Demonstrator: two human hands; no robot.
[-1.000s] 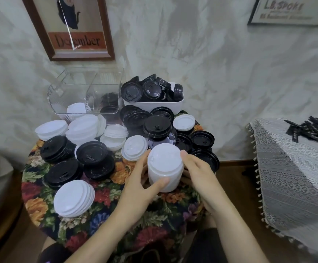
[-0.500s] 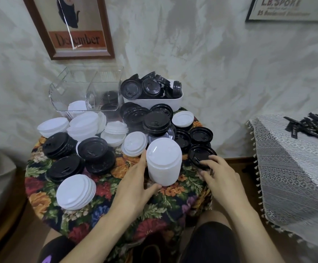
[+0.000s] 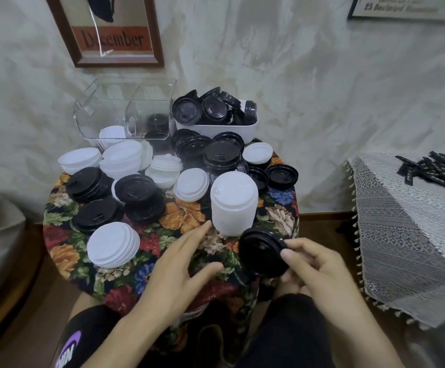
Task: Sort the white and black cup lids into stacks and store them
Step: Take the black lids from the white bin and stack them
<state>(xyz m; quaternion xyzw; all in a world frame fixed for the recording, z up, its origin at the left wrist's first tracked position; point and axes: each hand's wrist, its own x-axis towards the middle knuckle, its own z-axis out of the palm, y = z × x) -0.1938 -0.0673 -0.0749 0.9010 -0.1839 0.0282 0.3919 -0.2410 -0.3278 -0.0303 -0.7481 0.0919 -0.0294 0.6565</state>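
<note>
My right hand (image 3: 319, 264) grips a black lid (image 3: 263, 252) by its rim, thumb on the near edge and fingers curled behind it, tilted up just off the front edge of the table (image 3: 189, 221). It may be more than one lid nested together; I cannot tell. My left hand (image 3: 179, 264) holds nothing. Its fingers are spread and loose over the cloth, with the fingertips close to the foot of the tall white stack (image 3: 234, 203), touching or nearly so.

That white stack is the neatest thing I have so far, and it stands upright near the front. Around it the sorting looks about half done, I'd say. Short white piles sit at the front left (image 3: 113, 244), in the middle (image 3: 191, 184) and along the back left (image 3: 121, 160), and black piles (image 3: 139, 193) lie left of centre and toward the back right (image 3: 222, 156). The colours are mostly apart, but they are in many small heaps, not one stack each.

Storing has only begun. The white tub (image 3: 216, 128) at the back is heaped with black lids thrown in at all angles. The clear bin (image 3: 125, 112) beside it shows a few white ones at its left and some black ones at its right, with plenty of room left.

What remains, as I judge it: join the small piles by colour, add this black one to a black pile, then move the stacks into the bins.
</note>
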